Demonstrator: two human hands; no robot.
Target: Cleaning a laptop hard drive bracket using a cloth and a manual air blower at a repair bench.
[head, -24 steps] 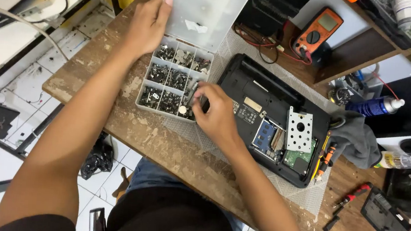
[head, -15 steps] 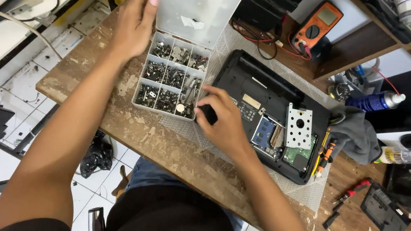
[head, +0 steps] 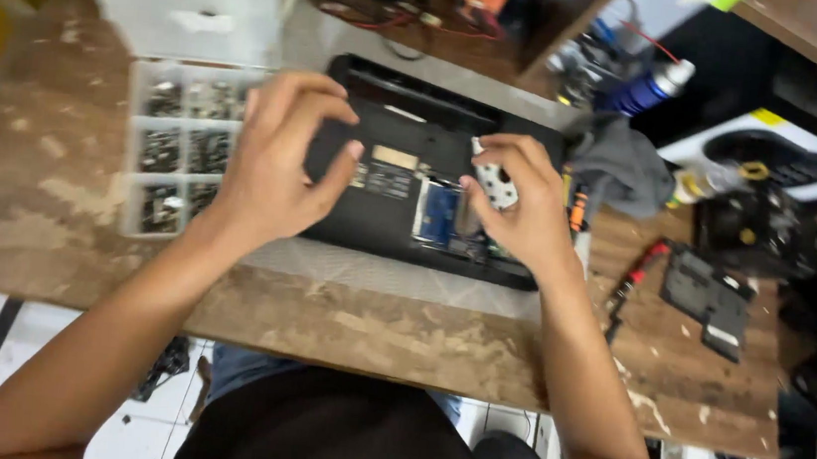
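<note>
Both hands have left the parts box and now hover over the opened laptop; earlier, the left hand rested on the far edge of the box and the right hand reached into one of its compartments. Left hand (head: 280, 162): above the near-left part of the laptop (head: 404, 174), fingers curled and slightly spread, holding nothing that can be seen. Right hand (head: 520, 210): above the right part of the laptop, fingers closed around a small white perforated metal plate (head: 495, 183), held tilted just over the exposed blue circuit board (head: 438, 212). Laptop: black, lying bottom-up on a pale mat on the worn wooden surface (head: 50, 215). Parts box (head: 172, 147): clear, divided into compartments filled with small dark screws, just left of the laptop, lid raised behind it. Right of the laptop: a grey cloth (head: 624, 170), a red-handled tool (head: 639, 272) and a separate black cover panel (head: 711, 299). Behind these: a blue spray can (head: 647, 88), lying tilted. View is somewhat blurred.
</note>
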